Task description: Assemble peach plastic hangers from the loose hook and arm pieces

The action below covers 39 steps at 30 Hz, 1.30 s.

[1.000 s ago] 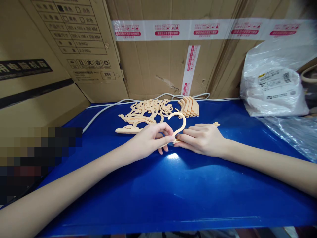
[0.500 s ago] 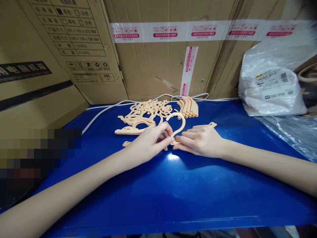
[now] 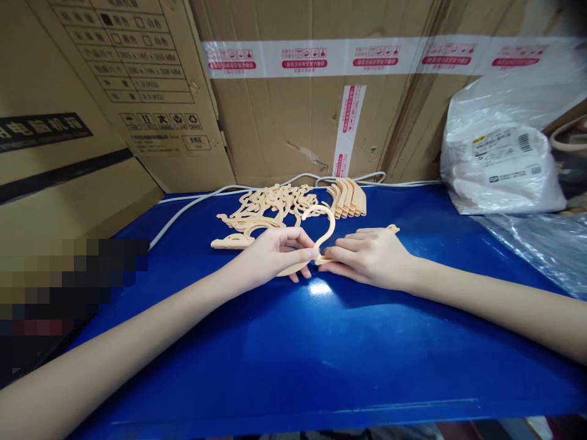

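Note:
Between my two hands a cream plastic hanger hook [image 3: 331, 225] stands with its curve upward. My left hand [image 3: 275, 255] pinches near the hook's base, and a flat cream hanger arm [image 3: 294, 269] shows below its fingers. My right hand [image 3: 369, 258] is closed over another cream hanger arm [image 3: 392, 228], whose ends poke out at both sides of the hand. That arm's inner end is close to the hook's base; fingers hide whether they are joined.
Behind my hands on the blue table [image 3: 293, 366] lie a loose pile of hanger hooks [image 3: 279, 198], a neat stack of curved arms [image 3: 351, 198] and more hanger parts [image 3: 232, 242]. A white cable [image 3: 183, 211] runs along the cardboard boxes [image 3: 284, 122]. A plastic-wrapped package [image 3: 509, 165] sits at right.
The hook has shifted slightly left and tilted with my left hand. The hanger arm below that hand has swung down into view. My right hand has barely moved.

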{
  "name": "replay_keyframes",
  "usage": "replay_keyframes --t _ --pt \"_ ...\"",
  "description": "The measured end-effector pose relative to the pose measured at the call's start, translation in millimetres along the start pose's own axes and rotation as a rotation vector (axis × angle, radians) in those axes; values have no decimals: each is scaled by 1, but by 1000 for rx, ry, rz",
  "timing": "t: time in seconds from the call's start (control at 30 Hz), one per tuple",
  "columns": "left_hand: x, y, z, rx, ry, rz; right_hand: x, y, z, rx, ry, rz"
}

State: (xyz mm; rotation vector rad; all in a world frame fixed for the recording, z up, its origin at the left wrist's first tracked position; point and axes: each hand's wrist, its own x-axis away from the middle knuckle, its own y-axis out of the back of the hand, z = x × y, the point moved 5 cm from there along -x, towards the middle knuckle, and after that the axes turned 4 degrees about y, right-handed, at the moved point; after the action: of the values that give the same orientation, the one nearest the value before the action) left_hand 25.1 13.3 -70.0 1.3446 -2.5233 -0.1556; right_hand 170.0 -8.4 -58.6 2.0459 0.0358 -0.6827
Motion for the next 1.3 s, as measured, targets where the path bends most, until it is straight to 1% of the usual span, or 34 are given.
replay_keyframes --t 0.2,0.37,0.5,0.67,0.87,1.0,1.17,1.3 --pt "-1 -1 0 -32 29 49 1 2 1 26 2 -20" --pt "0 0 2 -33 53 90 1 4 4 82 36 -47" --pt "-1 1 4 -13 77 99 0 4 5 103 50 -63" --pt "-1 2 6 3 86 118 0 3 5 87 51 -41" --pt "-1 3 6 5 113 110 0 2 3 63 38 -38" --pt "-2 1 7 7 102 124 -1 3 3 48 28 -41" --pt "-2 0 6 -20 35 132 -1 2 2 27 22 -31" --pt "-2 -1 5 -40 19 126 -1 2 2 9 17 -22"
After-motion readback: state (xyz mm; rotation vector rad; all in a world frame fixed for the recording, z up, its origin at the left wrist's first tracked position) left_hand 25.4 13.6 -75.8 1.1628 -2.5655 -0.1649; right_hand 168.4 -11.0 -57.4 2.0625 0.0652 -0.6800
